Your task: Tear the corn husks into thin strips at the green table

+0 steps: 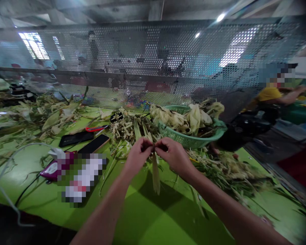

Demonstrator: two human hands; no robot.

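Both my hands meet over the middle of the green table, thumbs and forefingers pinched close together. My left hand [139, 152] is closed on a pale strip of corn husk [156, 173] that hangs down between the hands, its lower end frayed. My right hand [171, 152] pinches the same strip from the other side. Exactly how the strip is folded at the fingertips is hidden. Just beyond the hands lies a heap of husk scraps [123, 127]. A green plastic basket [196, 139] filled with husks and corn silk stands behind my right hand.
On the left lie a phone [94, 144], a dark flat object [75, 139], a red utility knife [97, 128], a purple packet [51, 172] and a white cable [5, 166]. Husk piles [48, 117] cover the far left. Behind rises a perforated metal screen [132, 64]. Another person's arm [288, 97] shows at right.
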